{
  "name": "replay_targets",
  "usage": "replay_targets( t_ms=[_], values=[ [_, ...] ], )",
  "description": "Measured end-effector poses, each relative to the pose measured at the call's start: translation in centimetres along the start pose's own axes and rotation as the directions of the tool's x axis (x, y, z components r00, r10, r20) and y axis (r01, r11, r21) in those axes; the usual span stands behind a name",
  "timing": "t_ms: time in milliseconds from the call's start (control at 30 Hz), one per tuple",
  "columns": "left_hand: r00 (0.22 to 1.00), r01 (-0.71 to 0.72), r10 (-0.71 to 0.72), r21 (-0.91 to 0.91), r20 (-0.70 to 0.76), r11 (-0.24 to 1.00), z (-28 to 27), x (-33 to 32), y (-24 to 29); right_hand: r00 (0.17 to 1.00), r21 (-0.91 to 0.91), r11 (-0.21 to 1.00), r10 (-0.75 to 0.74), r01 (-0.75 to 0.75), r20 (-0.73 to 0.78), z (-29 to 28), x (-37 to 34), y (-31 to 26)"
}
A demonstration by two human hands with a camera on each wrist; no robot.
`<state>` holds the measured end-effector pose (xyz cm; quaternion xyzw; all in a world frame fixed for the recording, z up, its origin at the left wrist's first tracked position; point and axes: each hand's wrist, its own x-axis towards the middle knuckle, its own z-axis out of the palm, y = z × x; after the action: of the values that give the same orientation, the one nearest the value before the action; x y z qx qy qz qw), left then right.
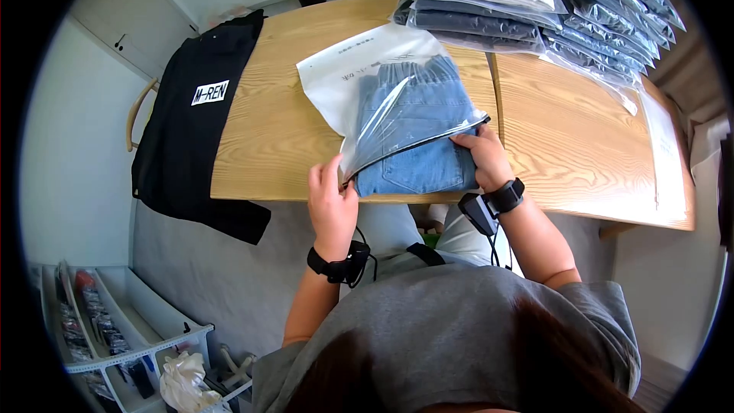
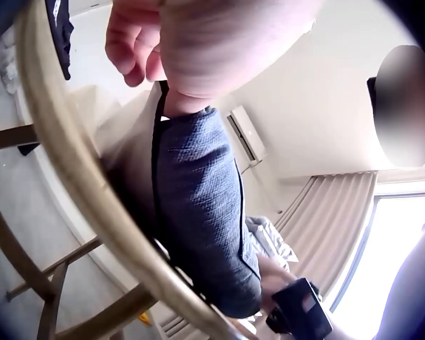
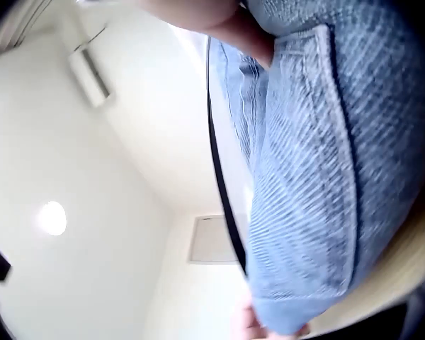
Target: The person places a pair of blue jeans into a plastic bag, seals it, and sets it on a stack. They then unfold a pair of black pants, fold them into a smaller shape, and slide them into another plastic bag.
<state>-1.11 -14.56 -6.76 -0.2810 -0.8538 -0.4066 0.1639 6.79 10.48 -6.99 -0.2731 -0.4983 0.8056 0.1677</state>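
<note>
A folded pair of light blue jeans (image 1: 428, 167) lies mostly inside a zip bag (image 1: 325, 76) with a clear front and a white back. Its pocket end sticks out past the black zip strip (image 1: 417, 145). At the left end of that strip, my left hand (image 1: 330, 195) pinches the bag's edge next to the jeans. My right hand (image 1: 485, 154) grips the right side of the jeans, thumb on top, near the strip's other end. In the right wrist view the thumb (image 3: 248, 35) presses into the denim (image 3: 304, 163) beside the pocket.
Bagged garments (image 1: 482, 23) are stacked at the table's back right, with another pile (image 1: 604, 15) beside them. A black garment (image 1: 191, 107) drapes over a chair at the left. A white divided rack (image 1: 138, 313) stands on the floor, lower left. A paper sheet (image 1: 664, 153) lies far right.
</note>
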Motion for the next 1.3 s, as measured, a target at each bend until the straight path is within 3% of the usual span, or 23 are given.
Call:
replay_targets(
  t_ms=[33, 67, 100, 133, 200, 233, 267, 333, 467, 567, 667, 733, 800, 900, 967, 1000, 1067, 1100, 1133, 1167, 1200, 1267, 1300],
  values=[
    [0.991, 0.117, -0.112, -0.074, 0.077, 0.99, 0.3, -0.5, 0.3, 0.999, -0.256, 0.966, -0.031, 0.02, -0.04, -0.3, -0.3, -0.3],
    [0.991, 0.121, -0.115, -0.076, 0.075, 0.99, 0.7, -0.8, 0.2, 0.999, -0.26, 0.965, -0.031, 0.019, -0.039, -0.3, -1.0, -0.2],
    [0.994, 0.109, -0.105, -0.116, 0.04, 0.987, 1.2, -1.3, -0.2, 0.925, -0.68, 0.679, -0.379, 0.275, -0.004, 0.0, -2.4, 0.2],
    [0.995, 0.096, -0.096, -0.153, 0.007, 0.984, 1.4, -1.5, -0.2, 0.755, -0.913, 0.172, -0.629, 0.37, 0.187, 0.6, -4.0, 0.3],
    [0.998, 0.018, -0.026, -0.132, -0.055, 0.991, 1.7, -1.5, -0.2, 0.619, -0.846, 0.002, -0.682, 0.534, 0.39, 2.2, -7.8, -0.3],
    [0.998, 0.042, -0.048, -0.144, -0.039, 0.989, 1.7, -1.6, -0.3, 0.601, -0.773, 0.021, -0.643, 0.634, 0.475, 3.0, -9.3, -0.4],
    [0.997, 0.066, -0.07, -0.156, -0.02, 0.985, 1.8, -1.6, -0.2, 0.512, -0.633, -0.051, -0.538, 0.773, 0.669, 2.9, -9.0, 0.1],
    [0.999, 0.032, -0.036, -0.16, -0.017, 0.987, 1.8, -1.4, 0.2, 0.543, -0.614, -0.042, -0.421, 0.788, 0.726, 4.1, -9.3, 0.9],
    [0.999, -0.002, -0.004, -0.179, -0.033, 0.984, 1.5, -1.6, 1.4, 0.502, -0.583, -0.474, -0.299, 0.66, 0.811, 6.0, -7.0, 2.0],
    [0.986, -0.121, 0.107, -0.103, -0.125, 0.987, 2.1, -1.7, 0.8, 0.526, -0.617, -0.49, -0.328, 0.616, 0.785, 6.9, -5.6, 3.6],
    [0.981, -0.15, 0.138, -0.084, -0.133, 0.985, 2.1, -1.6, 1.3, 0.596, -0.704, -0.494, -0.387, 0.51, 0.704, 8.2, -4.9, 4.6],
    [0.981, -0.17, 0.16, -0.091, -0.107, 0.981, 2.4, -1.8, 1.7, 0.702, -0.811, -0.361, -0.41, 0.461, 0.582, 9.5, -4.3, 4.0],
    [0.98, -0.19, 0.182, -0.096, -0.083, 0.977, 2.7, -2.0, 2.0, 0.812, -0.851, -0.348, -0.303, 0.394, 0.5, 11.0, -3.8, 3.6],
    [0.979, -0.192, 0.181, -0.128, -0.094, 0.973, 2.8, -1.9, 2.2, 0.812, -0.853, -0.364, -0.317, 0.374, 0.491, 11.7, -2.8, 3.4],
    [0.982, -0.182, 0.173, -0.157, -0.072, 0.971, 2.8, -1.9, 2.2, 0.686, -0.763, -0.483, -0.374, 0.43, 0.624, 11.5, -2.3, 3.3],
    [0.986, -0.163, 0.156, -0.181, -0.053, 0.97, 2.7, -1.9, 2.1, 0.688, -0.768, -0.481, -0.38, 0.423, 0.618, 11.0, -1.9, 3.2],
    [0.989, -0.15, 0.145, -0.195, -0.038, 0.969, 2.4, -2.4, 2.2, 0.617, -0.701, -0.18, -0.358, 0.69, 0.701, 8.6, -1.1, 2.7],
    [0.992, -0.125, 0.122, -0.206, -0.028, 0.971, 2.5, -2.3, 2.2, 0.595, -0.725, -0.245, -0.436, 0.643, 0.675, 6.9, -2.0, 2.0],
    [0.993, -0.119, 0.114, -0.207, -0.036, 0.971, 2.6, -2.1, 2.0, 0.665, -0.805, -0.209, -0.47, 0.555, 0.58, 6.1, -2.2, 0.9],
    [0.992, -0.126, 0.119, -0.227, -0.046, 0.966, 2.7, -2.3, 1.8, 0.668, -0.862, -0.132, -0.578, 0.49, 0.469, 5.2, -2.3, 0.1],
    [0.991, -0.132, 0.123, -0.246, -0.051, 0.96, 2.7, -2.6, 1.7, 0.728, -0.921, -0.066, -0.592, 0.385, 0.347, 3.8, -1.1, 0.4],
    [0.991, -0.135, 0.125, -0.261, -0.054, 0.956, 2.9, -2.7, 1.5, 0.748, -0.861, 0.232, -0.624, 0.453, 0.226, 1.4, 0.8, 2.1],
    [0.987, -0.158, 0.148, -0.257, -0.06, 0.953, 3.1, -2.6, 1.5, 0.746, -0.863, 0.23, -0.627, 0.451, 0.223, 1.4, 0.9, 1.4]
  ],
)
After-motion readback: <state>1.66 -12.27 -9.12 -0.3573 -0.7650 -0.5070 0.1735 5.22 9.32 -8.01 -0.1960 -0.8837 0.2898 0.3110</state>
